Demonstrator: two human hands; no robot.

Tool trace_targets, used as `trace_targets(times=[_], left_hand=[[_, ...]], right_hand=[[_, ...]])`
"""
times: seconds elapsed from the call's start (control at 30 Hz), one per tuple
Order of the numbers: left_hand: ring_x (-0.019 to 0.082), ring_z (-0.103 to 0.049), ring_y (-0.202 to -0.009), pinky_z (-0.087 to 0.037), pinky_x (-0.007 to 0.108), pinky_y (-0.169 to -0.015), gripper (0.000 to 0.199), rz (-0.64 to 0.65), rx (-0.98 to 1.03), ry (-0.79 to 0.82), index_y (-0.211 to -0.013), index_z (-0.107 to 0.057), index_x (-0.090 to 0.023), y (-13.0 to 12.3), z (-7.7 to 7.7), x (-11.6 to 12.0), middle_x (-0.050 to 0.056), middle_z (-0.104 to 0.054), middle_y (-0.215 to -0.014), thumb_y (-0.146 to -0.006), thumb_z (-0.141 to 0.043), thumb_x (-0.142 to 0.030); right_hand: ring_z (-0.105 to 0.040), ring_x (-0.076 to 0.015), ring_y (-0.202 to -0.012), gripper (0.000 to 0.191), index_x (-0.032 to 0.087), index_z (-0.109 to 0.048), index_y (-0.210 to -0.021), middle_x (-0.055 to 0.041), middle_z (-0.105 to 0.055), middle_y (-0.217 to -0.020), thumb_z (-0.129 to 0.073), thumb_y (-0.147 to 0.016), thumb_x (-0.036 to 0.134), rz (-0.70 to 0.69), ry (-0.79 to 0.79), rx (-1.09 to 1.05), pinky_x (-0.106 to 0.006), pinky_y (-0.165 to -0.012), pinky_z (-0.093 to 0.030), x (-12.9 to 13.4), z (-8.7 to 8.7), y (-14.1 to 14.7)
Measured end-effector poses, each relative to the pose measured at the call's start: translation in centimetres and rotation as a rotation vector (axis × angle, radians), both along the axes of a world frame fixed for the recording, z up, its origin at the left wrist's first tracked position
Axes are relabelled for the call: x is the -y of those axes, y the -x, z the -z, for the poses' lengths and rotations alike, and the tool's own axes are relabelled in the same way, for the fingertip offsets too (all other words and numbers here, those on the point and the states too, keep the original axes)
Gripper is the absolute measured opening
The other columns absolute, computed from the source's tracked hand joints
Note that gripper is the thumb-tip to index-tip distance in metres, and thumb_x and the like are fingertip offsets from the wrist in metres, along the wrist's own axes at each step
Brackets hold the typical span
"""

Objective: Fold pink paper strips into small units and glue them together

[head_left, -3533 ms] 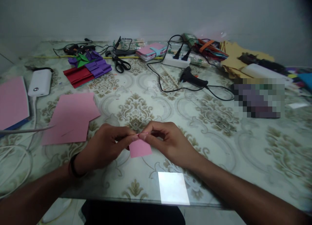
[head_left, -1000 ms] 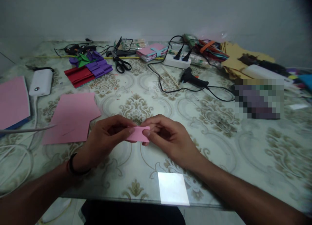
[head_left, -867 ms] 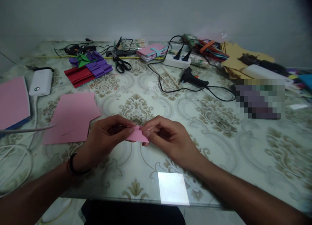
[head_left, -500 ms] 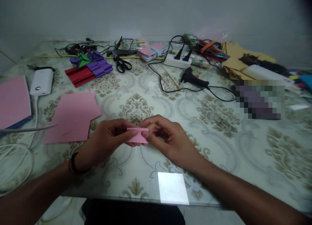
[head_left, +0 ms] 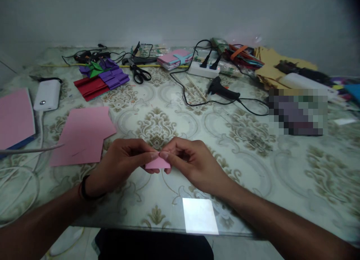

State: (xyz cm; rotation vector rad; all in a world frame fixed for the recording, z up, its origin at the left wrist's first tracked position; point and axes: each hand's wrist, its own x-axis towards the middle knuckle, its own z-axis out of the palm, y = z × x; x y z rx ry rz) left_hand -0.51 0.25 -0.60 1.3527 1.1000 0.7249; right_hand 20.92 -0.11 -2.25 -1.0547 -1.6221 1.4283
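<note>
A small piece of pink paper [head_left: 158, 164] is pinched between both hands over the near middle of the table. My left hand [head_left: 132, 157] grips its left side, thumb on top and fingers underneath. From the other side my right hand [head_left: 188, 160] holds it the same way, and the two thumb tips almost meet at its upper edge. The thumbs and fingers hide that upper edge. Left of my left hand lies a larger pink sheet [head_left: 84, 134] with a piece cut out of one corner.
Behind are black scissors [head_left: 142, 75], red and purple folded papers [head_left: 91, 87], a power strip [head_left: 204, 69] and a black glue gun [head_left: 225, 90] with its cord. At left lie a white power bank [head_left: 48, 95], a cable and a pink paper stack [head_left: 17, 117].
Both thumbs have slid together along the upper edge of the pink paper, which now covers the strip seen before. The right fingers have closed in nearer to the left ones.
</note>
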Motion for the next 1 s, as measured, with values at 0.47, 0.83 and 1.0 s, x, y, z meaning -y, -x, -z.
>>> trace_targets(times=[0.47,0.83,1.0], left_hand=[[0.015,-0.080,-0.073,-0.069,0.025,-0.072,0.013,0.000,0.147,0.028,-0.106,-0.070,-0.020,-0.4,-0.6,0.1,-0.004,-0.078,-0.077,-0.093,-0.072,-0.022],[0.014,-0.081,-0.080,-0.069,0.024,-0.080,0.015,0.021,0.276,0.024,-0.107,-0.062,-0.021,-0.2,-0.3,0.0,-0.004,-0.078,-0.092,-0.094,-0.070,-0.016],[0.013,-0.081,-0.082,-0.067,0.021,-0.080,0.015,0.044,0.302,0.073,-0.104,-0.060,-0.021,-0.2,-0.4,0.1,-0.004,-0.077,-0.092,-0.095,-0.070,-0.015]], right_hand=[[-0.067,-0.0138,-0.059,0.018,0.019,-0.071,-0.109,0.0024,-0.070,-0.064,-0.068,-0.098,0.033,0.049,-0.027,-0.039,-0.025,-0.059,-0.049,-0.4,0.3,-0.2],[-0.064,-0.0114,-0.063,0.023,0.026,-0.078,-0.118,0.0008,-0.073,-0.078,-0.073,-0.095,0.027,0.088,-0.206,-0.010,-0.024,-0.056,-0.049,-0.5,0.5,-0.6],[-0.071,-0.0131,-0.082,0.018,0.026,-0.082,-0.109,-0.0026,-0.079,-0.101,-0.071,-0.096,0.019,0.048,-0.365,-0.007,-0.025,-0.067,-0.054,-0.7,0.3,-0.8]])
